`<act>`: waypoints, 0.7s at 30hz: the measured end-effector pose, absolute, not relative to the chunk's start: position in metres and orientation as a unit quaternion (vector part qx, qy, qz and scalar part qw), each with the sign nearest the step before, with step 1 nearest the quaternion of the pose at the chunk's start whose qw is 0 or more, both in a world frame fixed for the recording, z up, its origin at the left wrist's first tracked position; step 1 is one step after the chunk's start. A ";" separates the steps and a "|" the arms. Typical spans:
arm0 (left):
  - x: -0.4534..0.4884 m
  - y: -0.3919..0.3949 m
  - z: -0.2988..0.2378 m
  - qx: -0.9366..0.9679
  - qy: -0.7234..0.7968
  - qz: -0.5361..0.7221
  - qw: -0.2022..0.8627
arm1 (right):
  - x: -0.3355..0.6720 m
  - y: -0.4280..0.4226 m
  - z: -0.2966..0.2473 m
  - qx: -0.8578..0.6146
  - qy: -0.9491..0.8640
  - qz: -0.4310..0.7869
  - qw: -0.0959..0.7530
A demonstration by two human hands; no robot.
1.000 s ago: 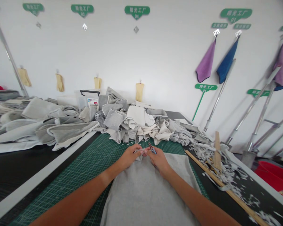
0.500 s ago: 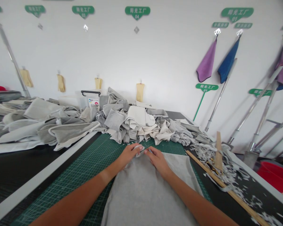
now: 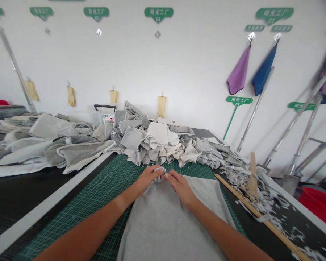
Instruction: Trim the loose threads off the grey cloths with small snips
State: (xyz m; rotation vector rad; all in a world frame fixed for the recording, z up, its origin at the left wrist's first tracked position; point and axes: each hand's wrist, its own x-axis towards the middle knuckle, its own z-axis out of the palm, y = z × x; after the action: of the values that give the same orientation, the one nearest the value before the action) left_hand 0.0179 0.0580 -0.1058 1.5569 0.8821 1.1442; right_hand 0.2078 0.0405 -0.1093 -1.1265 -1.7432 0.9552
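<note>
A grey fabric sheet [image 3: 168, 224] lies flat on the green cutting mat [image 3: 108, 192], its far end bunched up. My left hand [image 3: 149, 178] pinches that bunched end of the cloth. Close beside it, my right hand [image 3: 180, 187] rests on the same cloth with its fingertips toward the pinch. The right fingers curl, and I cannot tell whether they hold anything. No tool shows in that hand at this moment.
Behind the mat rises a heap of grey and cream fabric pieces [image 3: 154, 143]. To the right lie a wooden ruler [image 3: 260, 214] and loose fabric trimmings [image 3: 250, 181] on the dark table. A red tub [image 3: 317, 204] stands on the floor at right, near leaning mop poles [image 3: 296, 127].
The small blue-handled tool seen by my right fingers a second ago no longer shows. My hands have closed in on the bunched cloth, and the view has shifted slightly.
</note>
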 end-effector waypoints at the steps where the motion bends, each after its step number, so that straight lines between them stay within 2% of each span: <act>1: 0.018 0.058 -0.106 0.640 0.358 0.470 0.492 | 0.208 0.040 -0.110 -0.446 -0.709 0.357 0.414; 8: 0.017 0.061 -0.109 0.645 0.355 0.456 0.500 | 0.207 0.042 -0.117 -0.471 -0.744 0.281 0.382; 21: 0.016 0.064 -0.112 0.676 0.365 0.441 0.464 | 0.208 0.043 -0.117 -0.464 -0.738 0.295 0.391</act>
State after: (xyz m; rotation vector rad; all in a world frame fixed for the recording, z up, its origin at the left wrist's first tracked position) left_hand 0.0157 0.0640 -0.1124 1.6616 0.8966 1.0832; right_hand 0.2080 0.0430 -0.1174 -1.1788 -1.8737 0.7499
